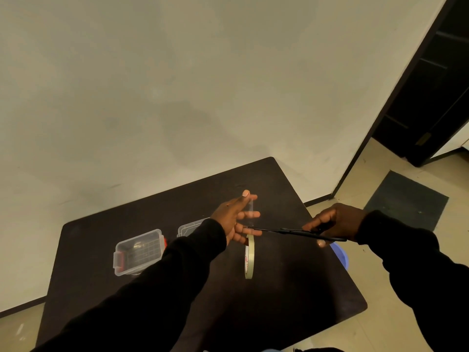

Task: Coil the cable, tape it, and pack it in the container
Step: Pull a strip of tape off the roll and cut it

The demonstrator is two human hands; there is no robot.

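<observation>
Taping stage: left hand (234,219), fingers spread, holds a clear tape strip (251,209) off the hanging tape roll (249,256).
Right hand (335,222) grips black scissors (294,232) at the strip; container (138,251) near the table's (291,301) left edge open; cable unseen.

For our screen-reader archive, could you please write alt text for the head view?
Right hand closes black scissors on clear tape stretched by the left hand; the tape roll dangles above a dark table, open container alongside.

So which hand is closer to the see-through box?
Left. The left hand holds tape up just right of the box; the right hand, gripping scissors, is farther right.
</observation>
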